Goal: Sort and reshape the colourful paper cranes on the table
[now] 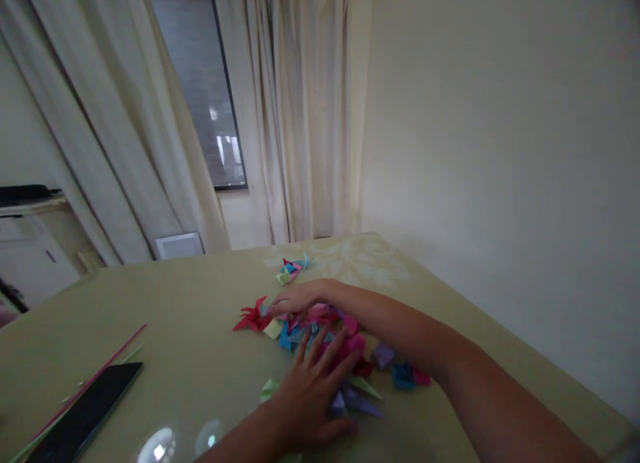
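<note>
A heap of folded paper pieces in pink, red, blue, purple and pale green lies on the table. My left hand rests palm down on the near side of the heap, fingers spread. Reaching across from the right, my right hand lies over its far side with the fingers stretched out and bent a little down. A red folded paper piece with pointed tips sits by the right fingertips. At the heap's right edge is a small blue paper box. My hands and right forearm hide part of the heap.
A smaller paper cluster lies near the table's far edge. To the left are a black phone, a thin pink strip and a pale green strip. Two shiny round clear things lie at the front. A wall borders the table's right side.
</note>
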A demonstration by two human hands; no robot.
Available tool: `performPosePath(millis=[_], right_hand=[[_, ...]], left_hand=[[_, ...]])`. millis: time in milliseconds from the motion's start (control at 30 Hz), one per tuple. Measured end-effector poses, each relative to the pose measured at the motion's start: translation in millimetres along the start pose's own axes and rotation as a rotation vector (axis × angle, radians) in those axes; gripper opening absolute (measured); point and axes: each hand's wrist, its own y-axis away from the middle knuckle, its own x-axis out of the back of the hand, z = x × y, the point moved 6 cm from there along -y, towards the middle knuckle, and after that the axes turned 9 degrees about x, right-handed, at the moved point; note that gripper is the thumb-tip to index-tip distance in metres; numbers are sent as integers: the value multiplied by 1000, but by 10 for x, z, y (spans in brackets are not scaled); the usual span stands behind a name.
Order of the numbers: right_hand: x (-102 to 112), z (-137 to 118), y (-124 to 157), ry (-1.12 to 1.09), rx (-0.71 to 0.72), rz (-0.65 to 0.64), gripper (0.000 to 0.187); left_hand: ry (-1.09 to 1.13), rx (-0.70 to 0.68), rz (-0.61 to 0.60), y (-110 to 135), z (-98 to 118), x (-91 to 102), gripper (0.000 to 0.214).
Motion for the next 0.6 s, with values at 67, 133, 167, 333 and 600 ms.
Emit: performPosePath(millis=[67, 133, 167, 333, 600], right_hand=[[115, -185, 369, 90, 25, 98, 69], [264, -292, 874, 170, -27, 281, 76], [305, -315, 1151, 193, -83, 355, 78], [56, -292, 2356, 302, -371, 462, 98], [-527, 199, 3027, 249, -478, 399, 119]], left_hand=[[-6, -20, -16, -224, -35, 15, 103], [-15, -28, -14, -441, -112, 41, 103], [-25, -32, -8, -546, -160, 62, 102], [-85, 50, 69, -1046, -559, 281, 94], [-51, 530, 110, -1195, -1935, 485, 88]])
